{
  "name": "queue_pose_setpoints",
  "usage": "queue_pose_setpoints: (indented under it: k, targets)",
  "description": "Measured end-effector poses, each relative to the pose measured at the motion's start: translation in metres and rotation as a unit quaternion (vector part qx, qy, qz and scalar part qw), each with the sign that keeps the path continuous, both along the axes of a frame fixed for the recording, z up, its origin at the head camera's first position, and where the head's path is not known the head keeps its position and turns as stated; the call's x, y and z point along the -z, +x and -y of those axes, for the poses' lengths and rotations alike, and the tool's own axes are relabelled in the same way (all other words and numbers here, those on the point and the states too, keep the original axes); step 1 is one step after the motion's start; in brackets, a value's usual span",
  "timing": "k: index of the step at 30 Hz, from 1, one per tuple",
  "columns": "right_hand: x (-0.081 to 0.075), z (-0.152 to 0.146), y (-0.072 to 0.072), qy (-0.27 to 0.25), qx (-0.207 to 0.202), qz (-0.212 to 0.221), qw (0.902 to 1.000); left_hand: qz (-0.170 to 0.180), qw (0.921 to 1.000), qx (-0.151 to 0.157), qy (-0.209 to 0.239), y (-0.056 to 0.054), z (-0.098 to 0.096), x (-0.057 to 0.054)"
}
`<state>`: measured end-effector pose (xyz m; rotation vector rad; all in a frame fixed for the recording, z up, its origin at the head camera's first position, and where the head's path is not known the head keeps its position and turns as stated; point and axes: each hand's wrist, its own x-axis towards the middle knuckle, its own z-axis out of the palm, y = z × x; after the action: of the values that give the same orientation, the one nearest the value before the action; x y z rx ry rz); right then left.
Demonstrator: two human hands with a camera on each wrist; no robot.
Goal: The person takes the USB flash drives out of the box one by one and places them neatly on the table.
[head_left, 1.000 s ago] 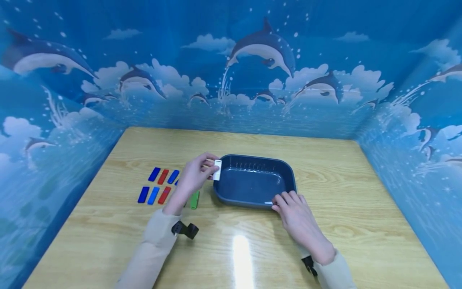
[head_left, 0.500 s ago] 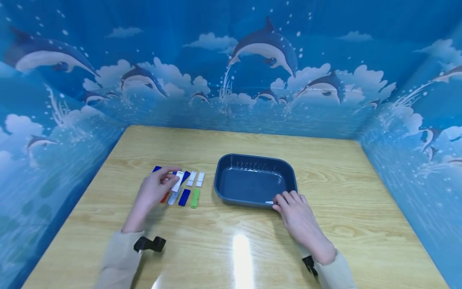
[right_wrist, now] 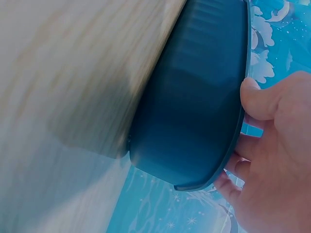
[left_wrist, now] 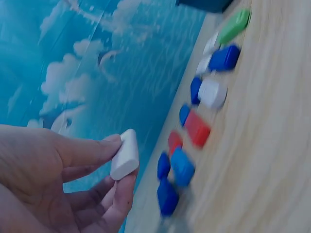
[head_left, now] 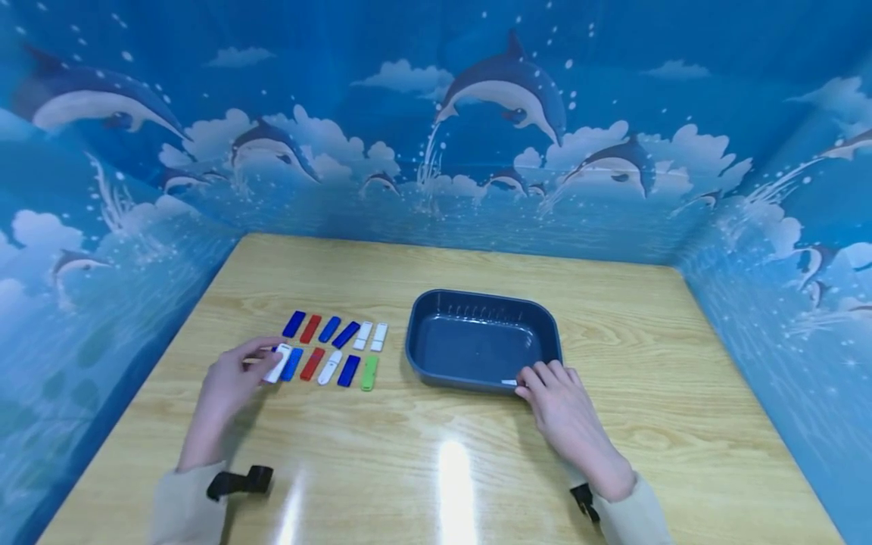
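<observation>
My left hand (head_left: 228, 382) pinches a white USB flash drive (left_wrist: 126, 156) between thumb and fingers. It hovers at the left end of two rows of flash drives on the table. Blue, red and white drives make up the back row, including a red one (head_left: 310, 329). The front row ends at the right with a green flash drive (head_left: 369, 373); its leftmost blue one is mostly hidden by my hand. My right hand (head_left: 562, 401) grips the near right rim of a dark blue plastic basin (head_left: 436, 376). A small white piece (head_left: 509, 382) shows by its fingertips; I cannot tell whether they hold it.
The light wood table (head_left: 613, 325) carries the basin right of the rows. A blue curtain (head_left: 409, 197) printed with dolphins stands along the back and both sides. Light glares off the tabletop near the front.
My left hand has moved from the basin's left rim leftward over the flash drives to the end of the rows, still holding the white drive. The right hand stays on the rim.
</observation>
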<state>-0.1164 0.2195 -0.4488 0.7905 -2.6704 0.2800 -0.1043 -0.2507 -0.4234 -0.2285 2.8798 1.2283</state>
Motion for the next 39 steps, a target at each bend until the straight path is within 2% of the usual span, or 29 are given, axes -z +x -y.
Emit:
queue_pose_setpoints:
  k: [2, 5, 7, 11, 14, 20, 26, 30, 33, 37, 39]
  targets:
    - [0.0, 0.0, 0.0, -0.001, -0.001, 0.001, 1.0, 0.019, 0.9998, -0.009, -0.006, 0.006, 0.009, 0.001]
    - [0.0, 0.0, 0.0, -0.002, -0.002, -0.002, 1.0, 0.049, 0.9985, -0.007, -0.025, 0.012, 0.018, 0.004]
    - [0.0, -0.001, 0.0, -0.003, -0.003, -0.004, 1.0, 0.07, 0.997, 0.001, -0.032, 0.016, 0.022, 0.006]
    - [0.0, -0.003, 0.0, -0.002, -0.004, -0.004, 1.0, 0.099, 0.9941, -0.003, -0.044, 0.019, 0.023, 0.011]
    - [0.0, -0.004, 0.0, -0.001, -0.005, -0.004, 1.0, 0.106, 0.9928, -0.012, -0.054, 0.021, 0.023, 0.014]
    - [0.0, -0.007, 0.001, -0.002, -0.001, -0.007, 1.0, 0.107, 0.9919, -0.01, -0.068, 0.021, 0.021, 0.013]
    - [0.001, -0.007, 0.002, 0.0, 0.002, -0.006, 1.0, 0.12, 0.9889, -0.032, -0.081, 0.021, 0.018, 0.011]
    - [0.0, -0.005, 0.003, 0.0, 0.001, 0.011, 0.9999, 0.096, 0.9886, -0.06, -0.1, 0.023, 0.017, 0.008]
    - [-0.002, -0.002, 0.003, -0.002, -0.004, 0.035, 0.9994, 0.043, 0.9898, -0.07, -0.117, 0.023, 0.012, 0.004]
    - [-0.007, -0.001, 0.001, -0.011, -0.014, 0.046, 0.9988, -0.053, 0.9885, -0.051, -0.132, 0.018, -0.003, -0.001]
    - [-0.011, -0.001, 0.0, -0.016, -0.022, 0.041, 0.9988, -0.083, 0.9878, -0.033, -0.128, 0.014, -0.014, -0.006]
